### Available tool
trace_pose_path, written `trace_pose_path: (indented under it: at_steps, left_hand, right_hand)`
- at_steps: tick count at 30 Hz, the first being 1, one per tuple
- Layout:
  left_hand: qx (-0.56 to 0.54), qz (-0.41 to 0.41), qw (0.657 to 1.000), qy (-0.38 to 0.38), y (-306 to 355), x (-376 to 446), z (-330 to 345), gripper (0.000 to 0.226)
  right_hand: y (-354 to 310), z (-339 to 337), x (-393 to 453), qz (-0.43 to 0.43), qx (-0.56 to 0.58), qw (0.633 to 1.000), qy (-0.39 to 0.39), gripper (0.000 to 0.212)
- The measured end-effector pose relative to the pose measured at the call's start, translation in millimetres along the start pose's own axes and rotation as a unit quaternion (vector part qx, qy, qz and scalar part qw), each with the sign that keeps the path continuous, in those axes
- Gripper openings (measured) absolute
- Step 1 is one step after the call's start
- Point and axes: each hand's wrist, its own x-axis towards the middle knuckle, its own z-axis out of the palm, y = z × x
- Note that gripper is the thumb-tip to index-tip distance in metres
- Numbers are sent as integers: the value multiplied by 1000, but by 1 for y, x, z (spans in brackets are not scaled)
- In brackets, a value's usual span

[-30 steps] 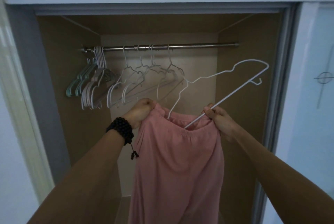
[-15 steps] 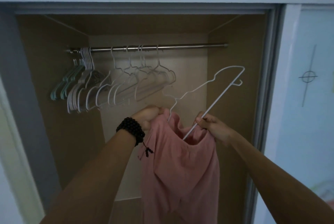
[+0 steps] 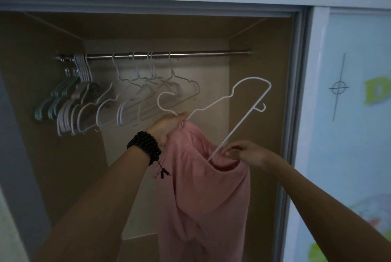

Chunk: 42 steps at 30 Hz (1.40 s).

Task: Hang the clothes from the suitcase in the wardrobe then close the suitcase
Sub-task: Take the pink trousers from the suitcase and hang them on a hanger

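A pink garment (image 3: 209, 194) hangs in front of the open wardrobe, partly threaded on a white wire hanger (image 3: 243, 111) that is tilted up to the right. My left hand (image 3: 169, 126), with a black bead bracelet on the wrist, grips the garment's top edge and the hanger's neck just under its hook. My right hand (image 3: 245, 152) pinches the garment's waistband around the hanger's lower bar. The hanger's far end sticks out bare above the cloth. The suitcase is out of view.
A metal rail (image 3: 211, 53) runs across the wardrobe, with several empty white and teal hangers (image 3: 88, 103) bunched on its left half. The rail's right half is bare. A sliding door (image 3: 349, 113) with pale prints stands at the right.
The hanger has turned so its hook now points left above my left hand. My left hand has shifted onto the hanger's neck, and my right hand has dropped lower with the waistband. The view has swung left.
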Motion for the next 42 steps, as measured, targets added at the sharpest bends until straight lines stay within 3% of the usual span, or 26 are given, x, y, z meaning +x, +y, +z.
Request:
trace_pose_path:
  at_steps: [3, 6, 12, 18, 23, 27, 30, 33, 35, 37, 39, 40, 42]
  left_hand:
    - [27, 25, 999, -12, -9, -6, -20, 28]
    - [64, 42, 997, -27, -23, -9, -34, 21]
    - [130, 57, 990, -4, -35, -24, -57, 31]
    - [295, 57, 954, -11, -44, -38, -64, 22]
    - [530, 97, 842, -6, -30, -39, -37, 42]
    - [472, 151, 868, -18, -19, -35, -24, 52]
    - [451, 177, 875, -19, -16, -37, -21, 47]
    - [399, 192, 896, 26, -23, -34, -28, 45]
    - [343, 200, 915, 69, -30, -30, -34, 45]
    - [308, 208, 920, 121, -34, -27, -37, 45]
    - [293, 213, 920, 149, -35, -26, -35, 46]
    - [298, 214, 918, 151, -36, -26, -33, 47]
    - [315, 216, 913, 143, -38, -23, -28, 49]
  right_hand:
    - [2, -18, -5, 33, 101, 987, 120, 17]
    - [-4, -29, -3, 66, 141, 971, 183, 17]
    - [-9, -42, 6, 73, 136, 955, 254, 21]
    - [-24, -29, 12, 55, 6, 952, 300, 19]
    - [-67, 11, 18, -45, -126, 956, 261, 23]
    - [-81, 29, 25, -75, -159, 953, 246, 27]
    - [-89, 37, 21, -105, -164, 959, 208, 25]
    - [-88, 29, 13, -75, -11, 993, 90, 35]
    - [-79, 17, 7, -51, 21, 995, 79, 39]
    - [-70, 4, 0, -54, -161, 983, 71, 33]
    - [-66, 3, -10, -20, -351, 936, -31, 17]
    - [-63, 5, -12, 1, -397, 915, -77, 10]
    - [-57, 9, -7, -2, -466, 880, -91, 6]
